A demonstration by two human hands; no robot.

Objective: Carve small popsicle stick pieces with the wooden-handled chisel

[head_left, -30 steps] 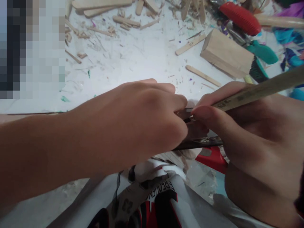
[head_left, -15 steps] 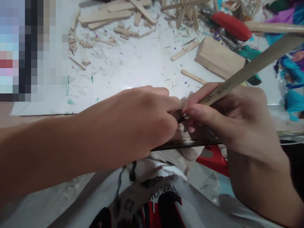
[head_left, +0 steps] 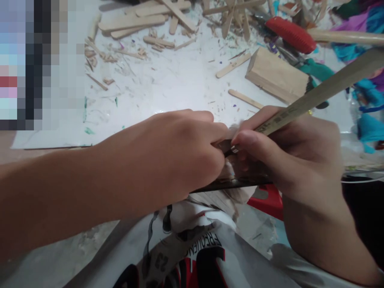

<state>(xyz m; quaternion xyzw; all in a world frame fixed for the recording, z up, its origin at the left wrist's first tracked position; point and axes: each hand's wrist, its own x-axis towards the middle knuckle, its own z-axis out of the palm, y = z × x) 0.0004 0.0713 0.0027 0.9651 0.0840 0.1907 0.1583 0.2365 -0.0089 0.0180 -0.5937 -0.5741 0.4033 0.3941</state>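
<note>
My right hand (head_left: pixel 288 148) is closed around a long, pale wooden-handled tool (head_left: pixel 312 100) like a pencil, its handle slanting up to the right. The tool's dark tip points down-left, close to the fingers of my left hand (head_left: pixel 186 148). That left hand is closed at the table's front edge, knuckles up. Whatever its fingers press on is hidden beneath them; a small dark piece shows between the two hands.
A wooden block (head_left: pixel 277 74) lies behind my right hand, with loose sticks (head_left: pixel 246 99) near it. Farther back are more craft sticks (head_left: pixel 132 23), wood shavings (head_left: pixel 102 56), a red-handled tool (head_left: pixel 291 34) and blue cloth (head_left: pixel 370 128) at the right.
My right hand and the tool have shifted slightly to the right, and the handle's upper end sits a little lower. My left hand stays nearly where it was.
</note>
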